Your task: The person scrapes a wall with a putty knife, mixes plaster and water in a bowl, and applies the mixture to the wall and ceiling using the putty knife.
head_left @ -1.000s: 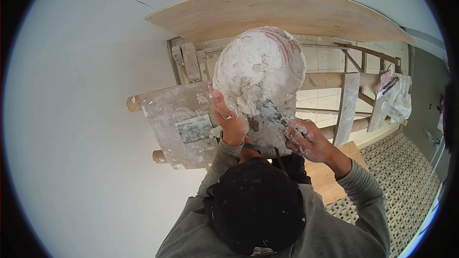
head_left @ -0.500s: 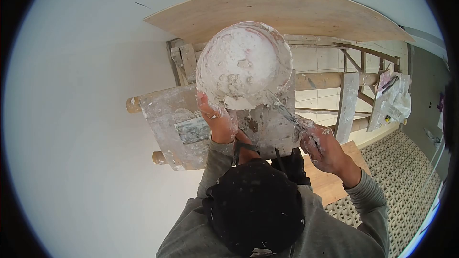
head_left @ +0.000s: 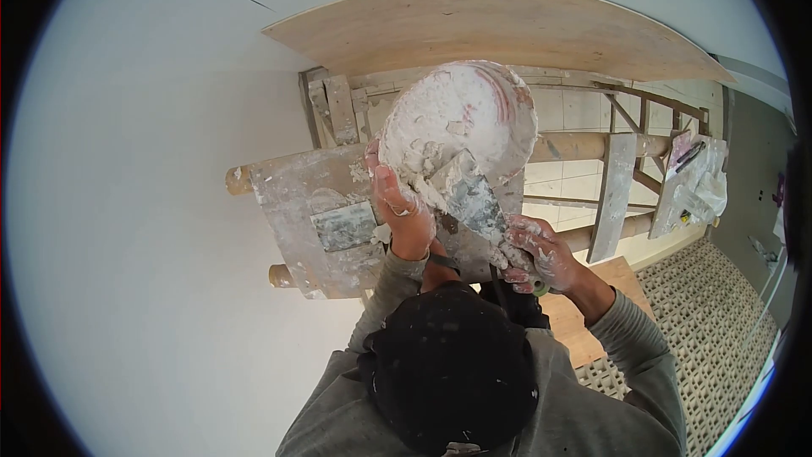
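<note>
A round bucket (head_left: 524, 140) smeared with white plaster is tilted so its inside faces up toward me. My left hand (head_left: 403, 211) grips its near left rim, fingers spotted with plaster. In my right hand (head_left: 545, 258) is the handle of a putty knife (head_left: 476, 203), its broad flat blade reaching over the bucket's near edge. Wet plaster lies on the blade's tip and along that rim. Left of my left hand, a second flat plastered blade (head_left: 345, 227) rests on a stained board (head_left: 283, 203).
The board lies across round poles (head_left: 571, 146) of a wooden scaffold. A plywood sheet (head_left: 507, 25) stands behind. At the right, a plank (head_left: 611, 195) crosses the poles, beside a small board (head_left: 689, 186) with a plastic bag and a pen-like tool. A pale wall (head_left: 144, 203) is close on the left.
The bucket has shifted right and slightly nearer, tilting more. My right hand has moved in and turned the putty knife so its blade face shows, now with plaster on it.
</note>
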Available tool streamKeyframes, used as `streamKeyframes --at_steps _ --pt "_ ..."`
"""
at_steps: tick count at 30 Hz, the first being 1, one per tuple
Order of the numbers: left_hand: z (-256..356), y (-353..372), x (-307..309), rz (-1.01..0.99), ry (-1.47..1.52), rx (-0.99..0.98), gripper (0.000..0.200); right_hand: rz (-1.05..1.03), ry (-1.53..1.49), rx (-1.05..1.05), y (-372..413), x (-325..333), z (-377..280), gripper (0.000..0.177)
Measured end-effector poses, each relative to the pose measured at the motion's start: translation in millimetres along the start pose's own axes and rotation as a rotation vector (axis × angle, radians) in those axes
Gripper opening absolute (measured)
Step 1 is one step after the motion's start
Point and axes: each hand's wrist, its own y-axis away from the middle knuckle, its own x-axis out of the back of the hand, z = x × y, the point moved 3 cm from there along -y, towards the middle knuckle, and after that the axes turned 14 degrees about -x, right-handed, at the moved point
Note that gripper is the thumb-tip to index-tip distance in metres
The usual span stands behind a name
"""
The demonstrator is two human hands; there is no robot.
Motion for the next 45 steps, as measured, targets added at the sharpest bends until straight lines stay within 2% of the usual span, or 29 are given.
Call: streamKeyframes --at_steps 2,3,4,5,6,8,9,10,12,13,14,16,18,20,22,23,25,29,31,32,34,35,37,38,40,42,43,44,45 --pt "-8.3 8.7 2.0 0.119 0.34 0.152 0.078 0.001 -0.027 0.03 -1.2 -1.2 -1.7 0.028" --pt "-7.1 16.4 4.1 0.127 0.332 0.145 0.078 -0.062 -0.02 0.016 -2.2 -6.1 -4.1 0.03" --pt "18.8 9.5 -7.5 0.145 0.455 0.254 0.069 -0.125 -0.013 0.006 -2.4 -9.9 -5.4 0.032" --pt "32.9 5.1 -15.2 0.161 0.583 0.357 0.06 -0.026 0.379 0.308 -8.8 -4.1 -5.1 0.034" --pt "33.7 4.4 -10.6 0.17 0.581 0.341 0.06 -0.039 0.393 0.309 -10.3 2.8 -3.4 0.034" --pt "37.9 -0.1 2.4 0.276 0.707 0.492 0.069 0.015 0.289 0.096 -14.1 15.2 -5.2 0.034" --pt "50.9 -2.9 7.9 0.266 0.643 0.43 0.065 -0.044 0.334 0.194 -25.0 39.3 -3.1 0.036" --pt "51.2 -0.2 22.0 0.295 0.637 0.399 0.065 -0.069 0.365 0.182 -23.2 41.1 -12.2 0.036" --pt "39.6 10.9 63.6 0.346 0.386 0.372 0.065 -0.054 0.277 0.253 -19.1 36.0 -33.7 0.038" --pt "37.7 15.6 80.3 0.484 0.375 0.315 0.063 -0.074 0.302 0.246 -19.9 31.4 -45.0 0.038" --pt "30.7 21.3 101.7 0.502 0.377 0.292 0.063 -0.098 0.287 0.254 -22.1 24.7 -60.1 0.037" --pt "12.9 34.3 153.0 0.494 0.142 0.216 0.059 -0.13 0.292 0.26 -23.1 -3.5 -93.6 0.036" --pt "-6.5 45.7 187.9 0.595 0.084 0.202 0.054 -0.423 0.35 0.164 -23.1 -56.3 -122.2 0.032" --pt "-1.1 48.7 210.3 0.697 0.026 0.194 0.05 -0.431 0.471 0.161 -45.4 -94.5 -141.8 0.031" --pt "14.7 37.7 218.3 0.369 -0.512 0.232 0.04 -0.44 0.602 0.162 -69.6 -135.1 -156.3 0.03" --pt "25.7 29.5 222.3 0.39 -0.509 0.225 0.04 -0.47 0.673 0.175 -84.6 -154.4 -159.9 0.03" --pt "45.0 7.5 224.7 0.14 -0.707 0.126 0.034 -0.453 0.739 0.174 -113.4 -184.8 -167.4 0.03" --pt "40.7 -13.0 241.2 0.082 -0.745 0.073 0.04 -0.575 0.761 0.175 -137.9 -249.2 -182.9 0.025" --pt "33.3 -13.7 242.7 0.143 -0.672 -0.074 0.035 -0.577 0.781 0.179 -144.6 -275.8 -191.8 0.024" --pt "28.2 -9.7 239.3 0.141 -0.663 -0.073 0.035 -0.569 0.794 0.176 -146.4 -283.6 -197.4 0.023" --pt "17.6 -8.6 235.7 0.289 -0.619 -0.06 0.036 -0.554 0.777 0.161 -144.9 -294.1 -216.7 0.024" --pt "17.0 -11.1 233.2 0.268 -0.601 -0.063 0.036 -0.501 0.781 0.144 -135.9 -298.4 -225.8 0.026" --pt "18.1 -7.2 233.7 0.389 -0.46 0.056 0.037 -0.437 0.782 0.126 -117.8 -305.2 -246.2 0.028" --pt "22.0 -7.9 235.5 0.382 -0.452 0.052 0.037 -0.34 0.88 0.102 -109.6 -304.6 -261.6 0.029" --pt "29.7 -12.3 234.7 0.226 -0.668 -0.005 0.034 -0.239 0.994 0.096 -84.5 -313.2 -282.6 0.031" --pt "25.3 -15.8 236.8 0.223 -0.677 -0.088 0.03 0.03 1.243 0.079 -59.0 -323.0 -302.2 0.034" --pt "22.8 -17.4 237.0 0.187 -0.664 -0.065 0.029 0.061 1.451 0.087 -50.9 -326.6 -311.4 0.036" --pt "25.0 -11.4 240.8 0.148 -0.654 -0.031 0.028 0.059 1.461 0.085 -44.3 -335.9 -308.4 0.036" --pt "22.2 -12.0 241.6 0.094 -0.692 -0.082 0.025 0.091 1.629 0.188 -35.2 -349.6 -312.6 0.036"
